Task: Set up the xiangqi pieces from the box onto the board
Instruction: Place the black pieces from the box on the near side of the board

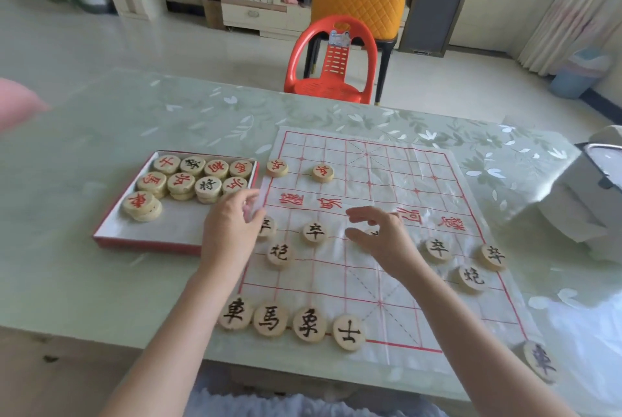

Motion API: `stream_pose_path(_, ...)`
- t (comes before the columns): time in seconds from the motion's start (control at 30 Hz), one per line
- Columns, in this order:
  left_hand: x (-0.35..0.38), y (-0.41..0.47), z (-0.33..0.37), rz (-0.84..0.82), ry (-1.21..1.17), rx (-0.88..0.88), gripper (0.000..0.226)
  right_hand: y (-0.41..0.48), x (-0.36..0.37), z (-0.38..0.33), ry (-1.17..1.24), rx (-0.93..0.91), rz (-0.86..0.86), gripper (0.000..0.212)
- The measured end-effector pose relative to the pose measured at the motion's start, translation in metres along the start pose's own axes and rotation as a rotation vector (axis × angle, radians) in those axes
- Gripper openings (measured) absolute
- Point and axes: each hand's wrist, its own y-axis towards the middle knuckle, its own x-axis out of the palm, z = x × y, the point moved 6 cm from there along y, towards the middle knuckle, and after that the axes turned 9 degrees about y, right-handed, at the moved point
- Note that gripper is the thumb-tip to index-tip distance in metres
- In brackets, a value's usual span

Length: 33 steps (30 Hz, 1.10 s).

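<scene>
White paper board (387, 181) with red grid, lying flat; shallow red-rimmed box (144, 241) just left of it, holding stacked wooden discs (181, 182); black-lettered pieces (269, 319) along near rows; two red-lettered pieces (323, 173) farther up.

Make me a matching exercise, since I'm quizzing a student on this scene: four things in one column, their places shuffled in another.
Things:
1. box
2. black 士 piece
3. red plastic chair
4. blue bin

Places:
a. floor, far right by the curtain
b. table, left of the board
c. board's near row
d. floor, just beyond the table's far edge

Pairs: 1-b, 2-c, 3-d, 4-a.
</scene>
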Motion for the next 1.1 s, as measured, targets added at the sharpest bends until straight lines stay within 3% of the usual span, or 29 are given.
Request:
stream_pose_path(0.23, -0.025, 0.029, -0.085, 0.03, 0.101, -0.152, 0.028, 0.031, 0.071, -0.04, 0.026, -0.052, -0.074, 0.027)
stream_pose_path(0.47, -0.003, 0.07, -0.088, -0.009, 0.236, -0.014, 0.037, 0.043, 0.096, -0.049, 0.047, -0.082, -0.072, 0.023)
stream_pose_path(0.67, 0.004, 0.081, -0.091, -0.045, 0.363, 0.002, 0.04, 0.044, 0.094, -0.041, 0.051, -0.065, -0.071, 0.023)
stream_pose_path(0.77, -0.004, 0.078, -0.09, -0.008, 0.249, -0.015, 0.046, 0.044, 0.097, -0.043, 0.052, -0.065, -0.082, 0.023)
stream_pose_path(0.97, -0.045, 0.037, -0.092, 0.183, -0.216, -0.235, 0.052, 0.045, 0.108, -0.051, 0.07, -0.082, -0.092, 0.024)
stream_pose_path(1.1, -0.048, 0.008, -0.098, 0.157, -0.261, -0.314, 0.053, 0.044, 0.122, -0.061, 0.052, -0.121, -0.102, 0.025)
